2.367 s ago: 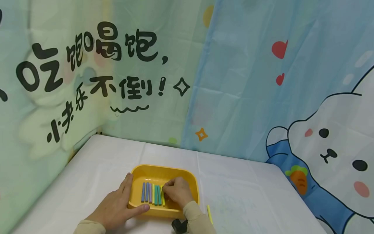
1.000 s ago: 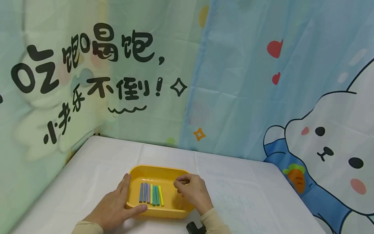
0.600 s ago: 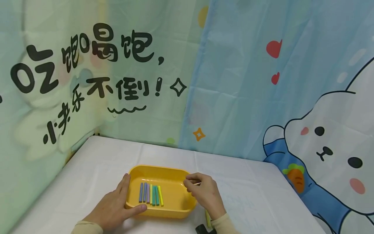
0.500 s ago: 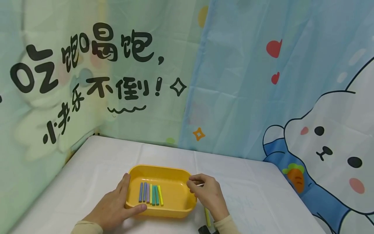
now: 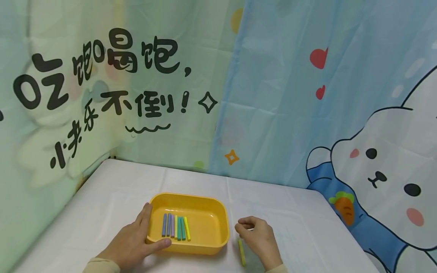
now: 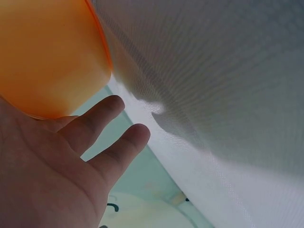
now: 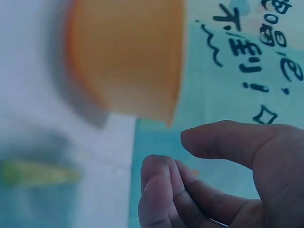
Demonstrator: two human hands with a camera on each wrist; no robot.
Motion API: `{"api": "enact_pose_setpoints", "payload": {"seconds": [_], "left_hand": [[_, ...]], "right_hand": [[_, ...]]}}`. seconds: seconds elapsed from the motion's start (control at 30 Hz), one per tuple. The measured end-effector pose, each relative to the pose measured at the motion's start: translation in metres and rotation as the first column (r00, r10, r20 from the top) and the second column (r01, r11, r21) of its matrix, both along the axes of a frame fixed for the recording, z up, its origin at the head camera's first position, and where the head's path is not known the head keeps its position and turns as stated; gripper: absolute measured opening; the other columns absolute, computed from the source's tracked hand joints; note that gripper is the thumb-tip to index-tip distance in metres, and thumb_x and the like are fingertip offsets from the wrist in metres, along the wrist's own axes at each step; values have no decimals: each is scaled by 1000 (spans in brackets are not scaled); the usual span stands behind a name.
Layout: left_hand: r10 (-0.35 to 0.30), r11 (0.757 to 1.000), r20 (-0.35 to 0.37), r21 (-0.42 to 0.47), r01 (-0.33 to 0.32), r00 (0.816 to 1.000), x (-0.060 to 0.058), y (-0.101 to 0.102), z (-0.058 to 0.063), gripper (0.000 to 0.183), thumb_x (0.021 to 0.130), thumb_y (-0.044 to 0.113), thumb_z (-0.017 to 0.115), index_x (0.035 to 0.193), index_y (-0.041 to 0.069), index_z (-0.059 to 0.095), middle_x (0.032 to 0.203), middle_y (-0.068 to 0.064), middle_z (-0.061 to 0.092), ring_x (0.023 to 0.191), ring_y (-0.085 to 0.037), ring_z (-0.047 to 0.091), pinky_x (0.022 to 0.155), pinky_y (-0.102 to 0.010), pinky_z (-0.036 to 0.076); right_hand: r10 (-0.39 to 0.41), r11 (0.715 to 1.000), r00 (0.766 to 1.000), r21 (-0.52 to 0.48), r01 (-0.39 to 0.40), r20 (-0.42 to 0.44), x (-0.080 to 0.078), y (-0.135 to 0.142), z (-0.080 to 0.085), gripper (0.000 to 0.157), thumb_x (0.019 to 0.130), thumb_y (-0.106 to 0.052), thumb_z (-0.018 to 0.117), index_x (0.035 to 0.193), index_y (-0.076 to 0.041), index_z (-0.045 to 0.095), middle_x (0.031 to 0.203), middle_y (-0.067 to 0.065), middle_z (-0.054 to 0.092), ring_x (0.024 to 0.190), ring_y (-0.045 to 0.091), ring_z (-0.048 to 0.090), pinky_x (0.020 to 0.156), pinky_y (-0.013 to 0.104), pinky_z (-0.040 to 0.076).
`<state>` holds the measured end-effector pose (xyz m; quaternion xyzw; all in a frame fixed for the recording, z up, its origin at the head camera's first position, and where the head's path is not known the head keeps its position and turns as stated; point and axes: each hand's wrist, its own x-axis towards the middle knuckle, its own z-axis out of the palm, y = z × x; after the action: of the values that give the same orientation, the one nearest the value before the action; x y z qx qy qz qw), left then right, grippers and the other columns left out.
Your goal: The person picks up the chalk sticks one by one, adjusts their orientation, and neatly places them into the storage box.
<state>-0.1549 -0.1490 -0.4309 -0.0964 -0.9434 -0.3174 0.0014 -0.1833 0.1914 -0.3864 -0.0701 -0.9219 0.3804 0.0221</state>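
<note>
The yellow tray stands on the white table, with a row of several thin chalk-like sticks in blue, purple, yellow and green on its left half. My left hand lies at the tray's left end, fingers straight along the outer wall and thumb over the front rim. Right of the tray, my right hand hovers with loosely bent fingers. In the right wrist view a gap shows between its thumb and fingers, with nothing held. A loose yellow-green stick lies on the table just below that hand.
The white-covered table reaches back to a printed curtain with black lettering and a cartoon rabbit at the right. The tray's right half shows bare yellow floor.
My right hand has let go of the yellow stick at the row's right end and moved right, out over the table beside the tray. My left hand stays at the tray.
</note>
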Motion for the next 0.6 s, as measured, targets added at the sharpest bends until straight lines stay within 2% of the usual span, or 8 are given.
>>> {"api": "enact_pose_setpoints", "payload": {"seconds": [0.17,0.37,0.6], "left_hand": [[1,1000,-7,-3,-1,1000,0,-1,-2,125,82,80,58,161,-2,7,165,-23,20,135,-41,48,112,-55,38],[3,1000,-5,-3,-3,1000,-1,-1,-2,125,82,80,59,161,-2,7,164,-24,21,134,-41,49,111,-55,39],[9,1000,21,-14,-9,1000,-1,0,-1,127,81,82,58,161,-2,6,165,-23,20,131,-41,51,111,-55,39]], "right_hand": [[-18,997,999,73,14,51,2,14,-16,24,87,-23,73,101,-4,75,85,-1,69,73,14,63,68,36,56],[-22,995,990,104,7,143,4,19,-31,20,86,-21,76,95,-3,73,81,0,68,70,15,61,63,33,55],[4,994,990,111,-20,138,6,20,-38,16,84,-17,77,90,-4,71,76,0,66,68,15,60,62,32,55]]}}
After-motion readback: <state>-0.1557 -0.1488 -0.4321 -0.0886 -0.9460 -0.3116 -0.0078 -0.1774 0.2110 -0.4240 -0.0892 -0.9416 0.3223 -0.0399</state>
